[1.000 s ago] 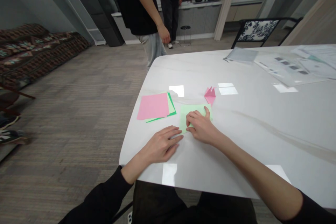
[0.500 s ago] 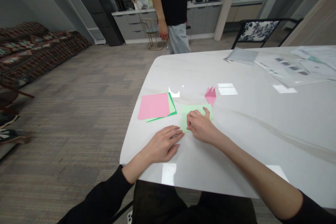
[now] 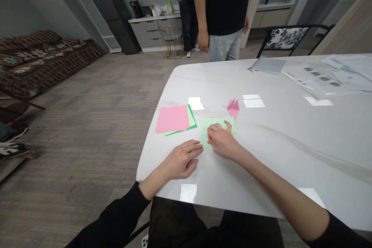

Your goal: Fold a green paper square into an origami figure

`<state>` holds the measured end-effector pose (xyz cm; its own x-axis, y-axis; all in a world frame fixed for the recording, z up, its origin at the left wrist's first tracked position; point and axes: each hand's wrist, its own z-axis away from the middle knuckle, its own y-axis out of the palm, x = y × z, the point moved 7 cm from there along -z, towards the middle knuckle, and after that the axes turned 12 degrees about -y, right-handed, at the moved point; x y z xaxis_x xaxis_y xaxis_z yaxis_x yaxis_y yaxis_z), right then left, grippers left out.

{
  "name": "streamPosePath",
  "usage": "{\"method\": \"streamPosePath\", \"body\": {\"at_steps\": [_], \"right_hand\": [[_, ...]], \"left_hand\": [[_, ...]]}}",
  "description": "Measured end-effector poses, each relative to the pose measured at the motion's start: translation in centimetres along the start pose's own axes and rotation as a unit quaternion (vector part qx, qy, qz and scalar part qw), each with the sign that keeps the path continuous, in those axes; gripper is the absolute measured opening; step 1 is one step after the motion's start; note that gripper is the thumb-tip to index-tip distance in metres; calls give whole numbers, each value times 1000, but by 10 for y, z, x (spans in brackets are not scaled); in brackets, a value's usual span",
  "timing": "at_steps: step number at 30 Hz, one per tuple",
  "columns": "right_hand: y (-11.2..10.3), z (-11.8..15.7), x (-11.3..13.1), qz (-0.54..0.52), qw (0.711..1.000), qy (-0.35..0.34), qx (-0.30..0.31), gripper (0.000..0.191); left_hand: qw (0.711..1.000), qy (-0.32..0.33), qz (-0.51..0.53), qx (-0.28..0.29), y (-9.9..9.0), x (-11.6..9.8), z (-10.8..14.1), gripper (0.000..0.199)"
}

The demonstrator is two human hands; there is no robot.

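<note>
A light green square of paper (image 3: pixel 205 124) lies on the white table in front of me. My right hand (image 3: pixel 221 137) rests over it, fingers curled in and pressed together at the sheet's near part, with one finger sticking out. The fingertips' exact hold is partly hidden. My left hand (image 3: pixel 184 159) lies flat on the table, fingers stretched out, its tips at the paper's near left corner. Left of the sheet is a stack of coloured papers (image 3: pixel 172 118), pink on top with light and dark green edges below. Just beyond the sheet stands a folded pink paper piece (image 3: pixel 233 108).
The white table (image 3: pixel 261 174) reaches far to the right, where papers (image 3: pixel 319 79) and a grey folder (image 3: pixel 269 64) lie. A person in a black shirt (image 3: pixel 226 4) stands at the far edge, another person (image 3: pixel 188 11) behind. A black chair (image 3: pixel 287 38) is beyond the table.
The standing person appears further right and closer, and a second person has come into view behind. My hands and the green paper keep nearly the same pose; the view has shifted slightly.
</note>
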<state>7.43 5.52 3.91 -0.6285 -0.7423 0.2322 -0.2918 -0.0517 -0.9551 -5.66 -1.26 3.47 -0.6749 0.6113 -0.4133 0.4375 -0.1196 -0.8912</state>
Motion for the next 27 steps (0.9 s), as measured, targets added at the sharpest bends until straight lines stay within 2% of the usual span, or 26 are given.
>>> {"method": "streamPosePath", "body": {"at_steps": [3,10,16,27], "right_hand": [[0,1,0,6,1000,-5,-2,14],[0,3,0,13,1000,-10,-3,14],[3,3,0,9,1000,-8,-7,10],[2,1,4,41,999,-4,5,10]], "left_hand": [[1000,-2,16,5,-2,-1,0,47],[996,-73,55,-2,-8,2,-2,51],[999,-34,-10,0,-6,-8,-5,57],[1000,-12,-23,-16,-6,-12,-5,48]]}}
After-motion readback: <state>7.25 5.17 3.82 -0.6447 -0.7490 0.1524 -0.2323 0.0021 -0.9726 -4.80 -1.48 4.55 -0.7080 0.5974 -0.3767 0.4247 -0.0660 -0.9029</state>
